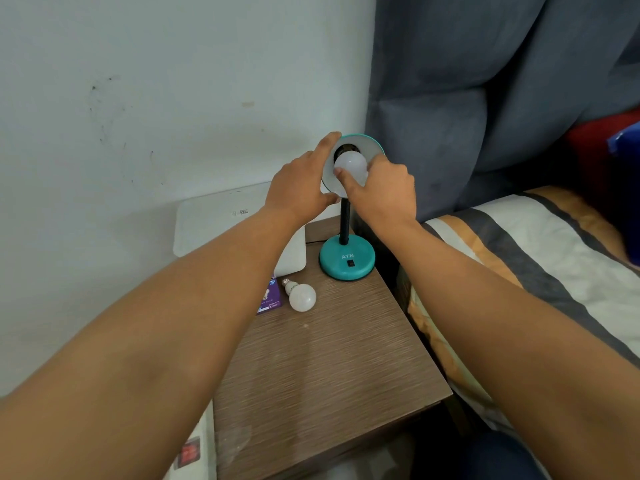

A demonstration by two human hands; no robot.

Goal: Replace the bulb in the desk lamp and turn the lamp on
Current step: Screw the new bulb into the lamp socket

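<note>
A teal desk lamp stands at the back of a wooden bedside table [332, 358], its round base [347, 258] bearing a black switch. Its shade [367, 147] is tilted toward me, white inside. My left hand [301, 181] grips the shade's left rim. My right hand [381, 192] is closed around a white bulb [349, 164] sitting in the shade's socket. A second white bulb [300, 295] lies on its side on the table, left of the base, screw cap pointing away from me.
A white flat box [214, 220] leans against the wall behind the table. A purple bulb carton [270, 297] lies beside the loose bulb. A bed with a striped cover [540, 258] and a grey padded headboard [485, 98] is on the right.
</note>
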